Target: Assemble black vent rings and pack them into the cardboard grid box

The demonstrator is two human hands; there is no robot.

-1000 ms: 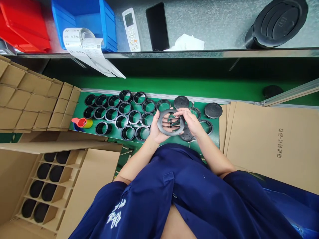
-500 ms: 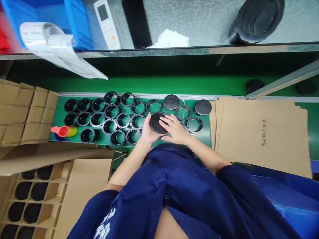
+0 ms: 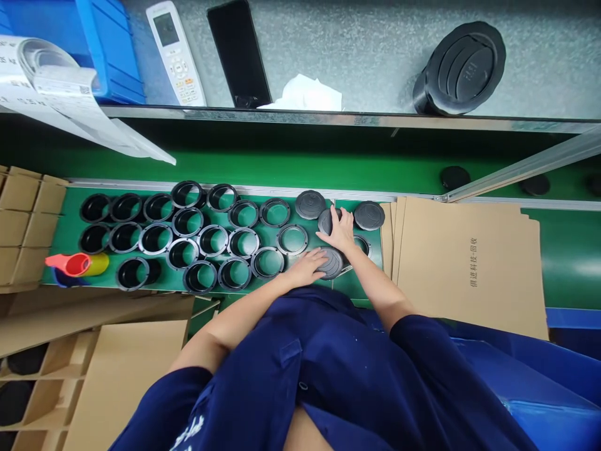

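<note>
Several black ring-shaped parts (image 3: 292, 239) stand in rows on the green bench (image 3: 70, 213). My left hand (image 3: 307, 268) reaches across from the left, its fingers stretched over the edge of a ribbed black round cap (image 3: 331, 263). Higher up, my right hand (image 3: 342, 230) has its fingers spread around another black round cap (image 3: 325, 221), touching its right part. Two more caps lie beyond, one above the hands (image 3: 310, 204) and one at the right (image 3: 369, 215). A black ring (image 3: 362, 245) is partly hidden by my right forearm.
Flat cardboard sheets (image 3: 469, 263) lie at the right. At the left are cardboard dividers (image 3: 19, 219) and a red and yellow tape roll (image 3: 77, 264). The raised shelf (image 3: 366, 56) holds a remote (image 3: 176, 56), a phone (image 3: 239, 53) and a black capped part (image 3: 462, 69).
My hands have parted and moved right. The black disc they held together is no longer between them; each hand now touches a cap. One more ring stands left of them. The view has shifted.
</note>
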